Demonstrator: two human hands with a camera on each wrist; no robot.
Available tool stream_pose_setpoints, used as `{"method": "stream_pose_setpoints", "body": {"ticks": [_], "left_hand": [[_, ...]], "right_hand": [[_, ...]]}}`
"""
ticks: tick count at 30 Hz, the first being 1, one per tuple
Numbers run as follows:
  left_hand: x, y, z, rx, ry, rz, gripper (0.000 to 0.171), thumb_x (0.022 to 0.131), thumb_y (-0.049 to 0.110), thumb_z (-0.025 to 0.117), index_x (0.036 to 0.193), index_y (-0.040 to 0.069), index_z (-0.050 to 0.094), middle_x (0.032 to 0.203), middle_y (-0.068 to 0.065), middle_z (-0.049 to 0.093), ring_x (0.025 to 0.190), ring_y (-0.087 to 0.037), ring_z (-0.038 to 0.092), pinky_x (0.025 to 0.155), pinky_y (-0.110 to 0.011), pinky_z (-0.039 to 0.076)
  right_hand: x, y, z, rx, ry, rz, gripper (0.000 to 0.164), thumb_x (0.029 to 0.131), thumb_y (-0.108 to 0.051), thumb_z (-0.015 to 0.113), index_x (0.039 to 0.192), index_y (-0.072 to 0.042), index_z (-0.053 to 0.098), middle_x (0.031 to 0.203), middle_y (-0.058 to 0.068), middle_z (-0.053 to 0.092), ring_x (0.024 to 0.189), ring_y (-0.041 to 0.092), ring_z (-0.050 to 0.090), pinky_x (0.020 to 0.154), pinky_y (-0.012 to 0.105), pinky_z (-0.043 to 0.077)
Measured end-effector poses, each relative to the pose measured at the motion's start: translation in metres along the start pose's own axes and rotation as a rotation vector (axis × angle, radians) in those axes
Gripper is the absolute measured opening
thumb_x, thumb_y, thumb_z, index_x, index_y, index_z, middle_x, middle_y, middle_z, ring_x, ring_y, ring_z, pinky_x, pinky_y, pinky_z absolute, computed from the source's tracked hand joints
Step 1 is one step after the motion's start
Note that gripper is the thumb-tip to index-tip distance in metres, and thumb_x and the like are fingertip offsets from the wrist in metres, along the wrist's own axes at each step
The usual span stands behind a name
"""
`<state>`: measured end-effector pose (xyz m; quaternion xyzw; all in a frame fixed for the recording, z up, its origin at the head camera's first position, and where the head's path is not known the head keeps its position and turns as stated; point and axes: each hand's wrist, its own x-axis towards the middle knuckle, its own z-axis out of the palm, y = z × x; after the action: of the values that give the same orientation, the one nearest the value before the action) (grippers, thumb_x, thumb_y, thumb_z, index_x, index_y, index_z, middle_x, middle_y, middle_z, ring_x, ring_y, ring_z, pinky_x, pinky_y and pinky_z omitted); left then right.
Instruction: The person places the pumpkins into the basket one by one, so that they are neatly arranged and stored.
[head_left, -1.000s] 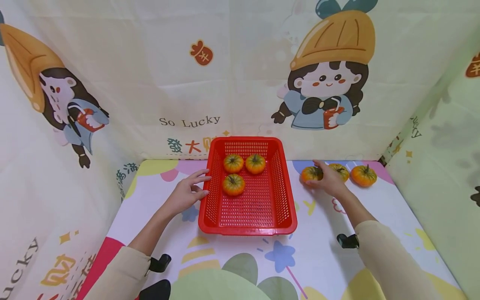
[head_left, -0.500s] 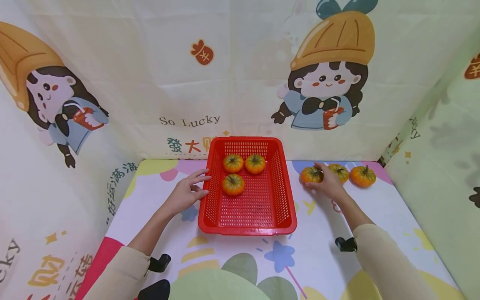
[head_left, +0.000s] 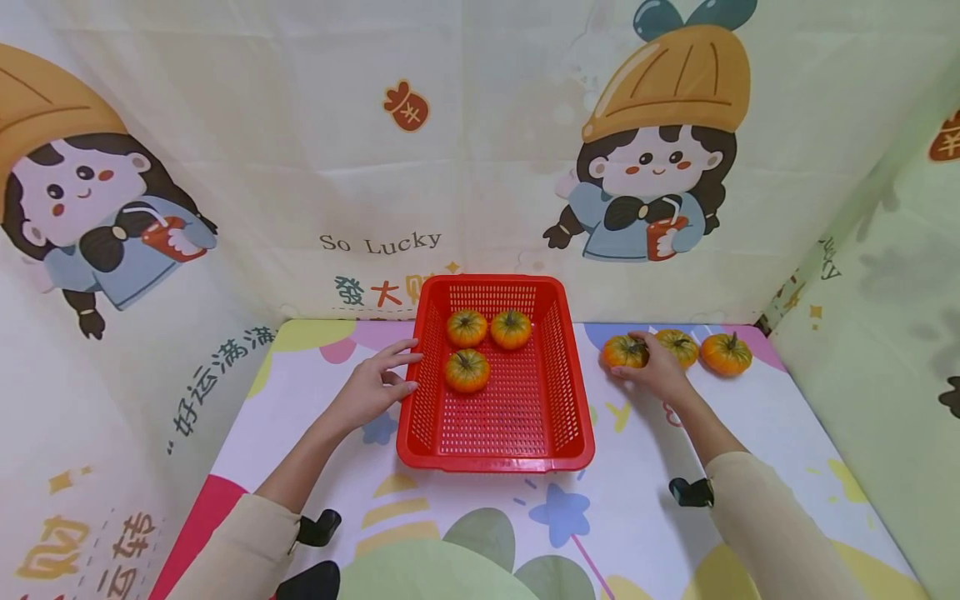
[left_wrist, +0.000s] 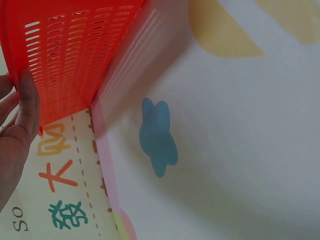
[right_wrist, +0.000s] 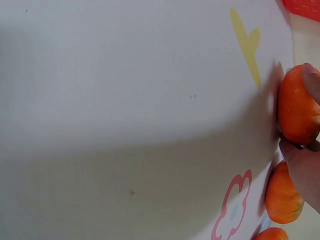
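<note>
A red perforated plastic basket [head_left: 510, 417] stands mid-table with three small orange-green pumpkins inside, one being the front pumpkin [head_left: 467, 371]. My left hand [head_left: 371, 386] rests its loosely spread fingertips and thumb on the basket's left rim. The left wrist view has the hand [left_wrist: 17, 120] beside the outer basket wall [left_wrist: 75, 50]. At right, my right hand [head_left: 660, 367] holds the leftmost pumpkin [head_left: 621, 352] of a row between thumb and fingers. In the right wrist view this pumpkin [right_wrist: 297, 107] is partly covered by the hand.
Beside the right hand sit a middle pumpkin [head_left: 678, 346], partly covered, and a far-right pumpkin [head_left: 726, 355]. A patterned cloth covers the table [head_left: 637, 508]. Cloth walls with cartoon prints, such as the back wall [head_left: 495, 183], enclose the table's back and sides.
My right hand has shifted very slightly and stays around the same pumpkin. The left hand and the basket look unmoved. The left side cloth's printed figure appears shifted to the left.
</note>
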<state>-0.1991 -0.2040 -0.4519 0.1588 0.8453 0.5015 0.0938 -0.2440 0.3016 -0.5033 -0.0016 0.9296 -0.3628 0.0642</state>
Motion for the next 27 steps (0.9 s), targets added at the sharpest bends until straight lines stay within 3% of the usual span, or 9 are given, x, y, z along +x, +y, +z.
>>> {"method": "stream_pose_setpoints", "body": {"ticks": [16, 23, 27], "left_hand": [[-0.001, 0.001, 0.000, 0.025, 0.008, -0.016, 0.053, 0.094, 0.003, 0.072, 0.145, -0.002, 0.056, 0.164, -0.012, 0.039, 0.084, -0.023, 0.071, 0.075, -0.032, 0.064], [-0.001, 0.004, 0.000, 0.037, 0.009, -0.014, 0.053, 0.094, 0.002, 0.072, 0.144, -0.002, 0.057, 0.164, -0.013, 0.040, 0.084, -0.024, 0.071, 0.076, -0.031, 0.064], [-0.002, 0.006, -0.002, 0.019, 0.004, -0.007, 0.054, 0.093, 0.005, 0.073, 0.144, 0.001, 0.058, 0.164, -0.010, 0.040, 0.083, -0.022, 0.071, 0.076, -0.031, 0.064]], "right_hand": [[-0.006, -0.006, -0.005, 0.017, -0.021, -0.010, 0.090, 0.091, -0.035, 0.080, 0.158, -0.004, 0.030, 0.157, 0.031, 0.036, 0.139, 0.051, 0.038, 0.117, 0.070, 0.032], [-0.007, -0.016, -0.016, 0.062, 0.008, -0.098, 0.086, 0.092, -0.027, 0.079, 0.158, -0.002, 0.030, 0.158, 0.030, 0.036, 0.139, 0.050, 0.040, 0.117, 0.067, 0.034], [-0.007, -0.029, -0.021, 0.057, 0.018, -0.101, 0.091, 0.092, -0.036, 0.079, 0.160, -0.005, 0.028, 0.160, 0.028, 0.035, 0.140, 0.049, 0.040, 0.115, 0.065, 0.039]]}}
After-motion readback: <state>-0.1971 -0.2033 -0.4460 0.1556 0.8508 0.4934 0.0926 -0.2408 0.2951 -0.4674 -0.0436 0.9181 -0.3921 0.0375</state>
